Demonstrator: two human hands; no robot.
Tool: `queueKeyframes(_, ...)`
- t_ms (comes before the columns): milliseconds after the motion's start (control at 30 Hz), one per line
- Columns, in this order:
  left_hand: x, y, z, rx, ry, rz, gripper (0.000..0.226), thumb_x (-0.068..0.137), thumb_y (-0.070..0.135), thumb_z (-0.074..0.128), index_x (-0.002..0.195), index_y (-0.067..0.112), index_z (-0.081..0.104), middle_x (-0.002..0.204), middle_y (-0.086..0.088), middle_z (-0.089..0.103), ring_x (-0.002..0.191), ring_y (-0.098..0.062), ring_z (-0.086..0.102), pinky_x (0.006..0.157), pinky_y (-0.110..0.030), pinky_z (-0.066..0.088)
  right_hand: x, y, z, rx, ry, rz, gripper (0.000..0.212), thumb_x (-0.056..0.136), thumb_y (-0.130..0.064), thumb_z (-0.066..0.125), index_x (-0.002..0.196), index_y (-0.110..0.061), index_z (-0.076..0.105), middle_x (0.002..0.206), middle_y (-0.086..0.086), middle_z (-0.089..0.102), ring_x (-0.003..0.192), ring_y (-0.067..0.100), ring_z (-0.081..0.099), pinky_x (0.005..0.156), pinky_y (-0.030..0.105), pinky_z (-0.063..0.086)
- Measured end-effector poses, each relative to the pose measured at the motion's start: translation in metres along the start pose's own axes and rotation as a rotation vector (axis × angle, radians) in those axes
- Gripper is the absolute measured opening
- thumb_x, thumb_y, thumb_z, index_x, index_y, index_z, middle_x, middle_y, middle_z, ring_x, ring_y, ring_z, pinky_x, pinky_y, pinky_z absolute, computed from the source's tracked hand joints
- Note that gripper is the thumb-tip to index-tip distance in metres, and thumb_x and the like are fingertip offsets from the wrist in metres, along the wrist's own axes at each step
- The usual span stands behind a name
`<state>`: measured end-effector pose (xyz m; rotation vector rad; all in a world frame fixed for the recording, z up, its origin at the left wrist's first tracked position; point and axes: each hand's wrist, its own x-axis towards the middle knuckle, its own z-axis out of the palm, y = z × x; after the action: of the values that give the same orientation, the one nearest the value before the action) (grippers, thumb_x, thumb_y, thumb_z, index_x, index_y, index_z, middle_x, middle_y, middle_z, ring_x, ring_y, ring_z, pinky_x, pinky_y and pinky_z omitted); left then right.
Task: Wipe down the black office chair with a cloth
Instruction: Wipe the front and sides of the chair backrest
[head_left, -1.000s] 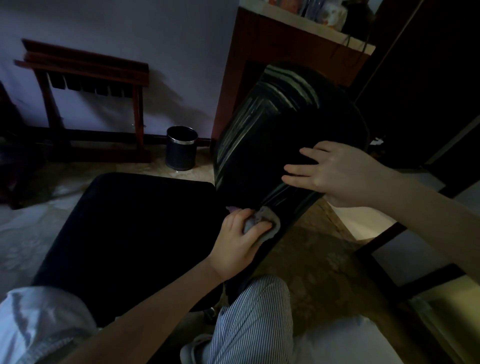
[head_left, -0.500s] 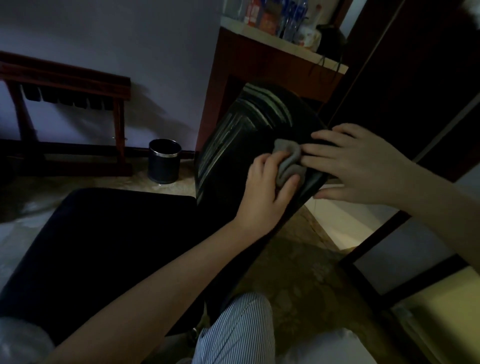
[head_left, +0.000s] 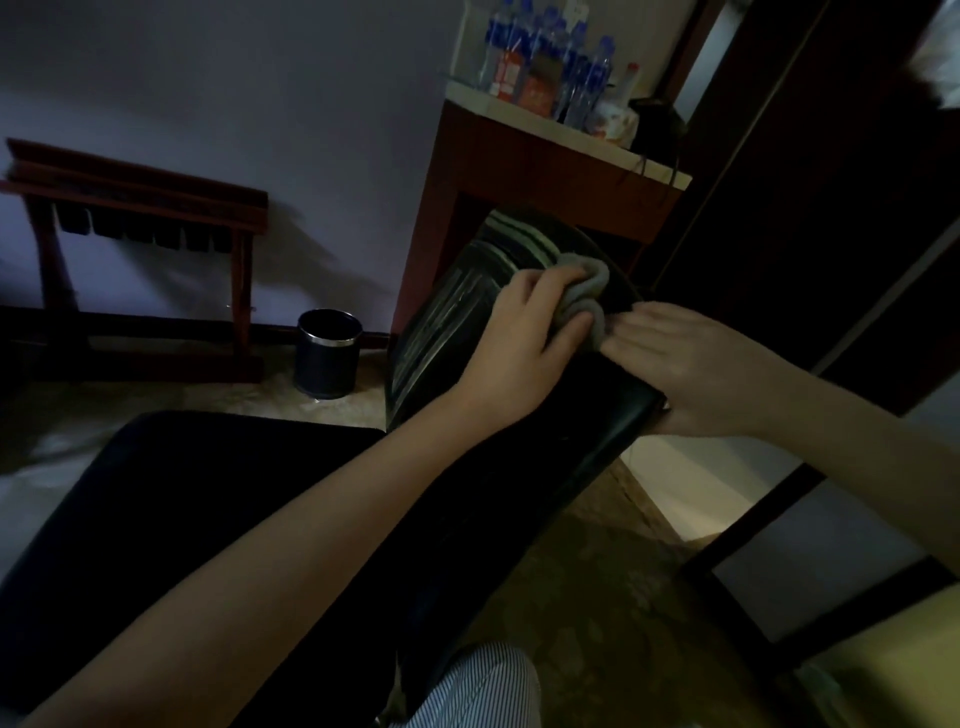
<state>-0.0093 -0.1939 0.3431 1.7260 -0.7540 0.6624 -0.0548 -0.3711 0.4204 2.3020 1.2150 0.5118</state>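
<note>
Up near the top of the black office chair's backrest, the person's left hand grips a bunched grey cloth, fingers curled over it and thumb tucked beneath, pressing it against the glossy black surface of the back. The right hand lies just beside the cloth, its fingertips touching the wad; its fingers are straight and spread flat on the backrest, with the heel of the hand at the backrest's right edge. The backrest leans away from the person, and light stripes reflect on its left half. The chair's dark seat fills the lower left, under the left forearm.

A striped trouser leg shows at the bottom edge. On the floor behind the chair stands a small dark bin with a metal band, near a low wooden rack against the wall. Behind the backrest, a reddish cabinet's pale surface carries a cluster of water bottles.
</note>
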Motion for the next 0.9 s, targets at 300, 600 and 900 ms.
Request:
queueKeyframes(300,0.008,-0.028,0.026,-0.263,-0.05,-0.012,0.035,0.094,0.024,0.048,0.129,0.022,0.043,0.119,0.006,0.048,0.117,-0.009,0.042,0.098,-0.013,0.033,-0.002,0.001,0.011,-0.017,0.072,-0.126,0.037,0.087,-0.038,0.05,0.116,-0.016,0.047,0.116,0.019,0.063,0.116,0.033,0.049,0.103,0.049,0.03)
queueKeyframes(600,0.087,-0.066,0.051,-0.076,0.083,-0.302,0.041,0.098,0.027,0.043,0.135,0.009,0.039,0.127,-0.021,0.044,0.116,-0.033,0.042,0.097,-0.035,0.033,-0.001,0.001,0.015,-0.002,0.093,-0.165,0.049,0.06,-0.011,0.085,0.104,-0.004,0.066,0.109,0.021,0.066,0.108,0.041,0.06,0.098,0.054,0.035)
queueKeyframes(900,0.057,-0.063,0.045,-0.043,0.035,-0.233,0.043,0.098,0.028,0.042,0.138,0.011,0.037,0.134,-0.014,0.044,0.124,-0.025,0.037,0.102,-0.032,0.025,0.001,0.0,0.011,-0.032,0.063,-0.165,0.051,0.054,-0.013,0.087,0.101,-0.005,0.07,0.107,0.02,0.067,0.105,0.039,0.062,0.097,0.051,0.038)
